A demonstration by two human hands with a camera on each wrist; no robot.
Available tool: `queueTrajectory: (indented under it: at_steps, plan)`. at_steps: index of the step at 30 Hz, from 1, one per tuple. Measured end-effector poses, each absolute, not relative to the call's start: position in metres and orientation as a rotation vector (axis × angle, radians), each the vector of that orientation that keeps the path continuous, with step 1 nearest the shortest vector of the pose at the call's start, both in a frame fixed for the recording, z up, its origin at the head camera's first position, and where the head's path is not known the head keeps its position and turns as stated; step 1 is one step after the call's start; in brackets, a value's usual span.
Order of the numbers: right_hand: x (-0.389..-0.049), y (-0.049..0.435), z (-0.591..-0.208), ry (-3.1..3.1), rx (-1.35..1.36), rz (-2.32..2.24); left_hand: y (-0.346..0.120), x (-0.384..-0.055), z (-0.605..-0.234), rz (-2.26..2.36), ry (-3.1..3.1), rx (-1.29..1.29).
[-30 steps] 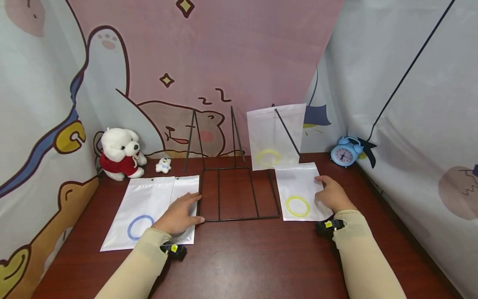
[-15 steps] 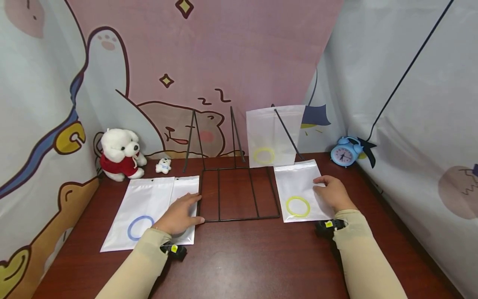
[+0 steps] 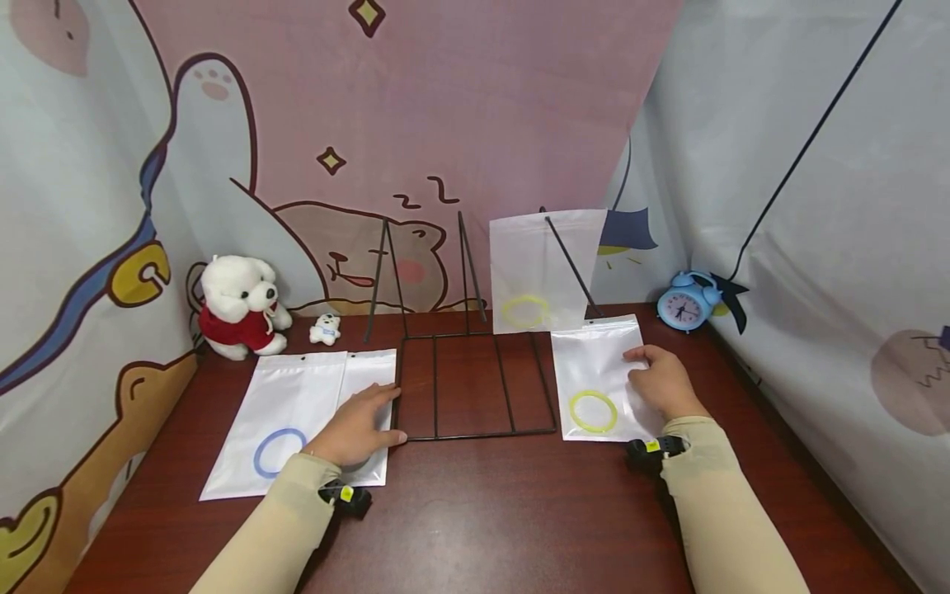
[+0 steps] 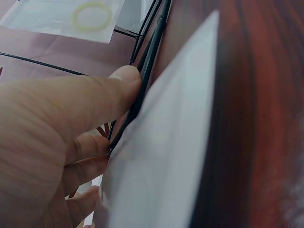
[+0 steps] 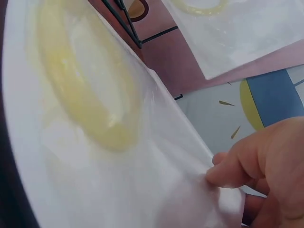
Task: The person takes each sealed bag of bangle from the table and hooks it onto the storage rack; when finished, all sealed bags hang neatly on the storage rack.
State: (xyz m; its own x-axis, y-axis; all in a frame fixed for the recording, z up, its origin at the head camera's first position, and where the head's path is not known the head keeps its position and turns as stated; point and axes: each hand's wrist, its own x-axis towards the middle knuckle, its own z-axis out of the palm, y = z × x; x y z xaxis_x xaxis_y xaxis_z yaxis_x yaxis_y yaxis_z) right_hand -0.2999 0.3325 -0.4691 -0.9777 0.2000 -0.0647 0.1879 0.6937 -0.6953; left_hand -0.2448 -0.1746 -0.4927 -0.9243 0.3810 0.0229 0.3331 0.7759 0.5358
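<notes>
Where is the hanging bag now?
In the head view, the hanging bag is right of centre, on the rack's right hook, above the bag in the right hand.

Toward the front edge of the surface [image 3: 475, 536], open passage is noted between the sleeves [image 3: 260, 528]. Toward the back edge, passage is impeded by the black wire rack [image 3: 475, 436] and its hung white bag [image 3: 527, 264]; the back right corner is obstructed by the alarm clock [image 3: 682, 311].

Glossy plastic bag [image 3: 604, 367], wood-grained table [image 3: 505, 520]
</notes>
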Motion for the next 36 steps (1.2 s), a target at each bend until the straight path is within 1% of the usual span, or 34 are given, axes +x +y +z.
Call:
queueTrajectory:
  at_steps: [8, 26, 36]
  plan:
    - [-0.298, 0.332, -0.468, -2.829, -0.358, 1.167, -0.174, -0.245, -0.493, 0.844, 2.867, 0.558]
    - [-0.298, 0.331, -0.462, -2.723, -0.439, 1.316, -0.174, -0.246, -0.494, 0.845, 2.865, 0.551]
    - [-0.297, 0.331, -0.459, -2.686, -0.365, 1.332, -0.174, -0.246, -0.495, 0.841, 2.853, 0.531]
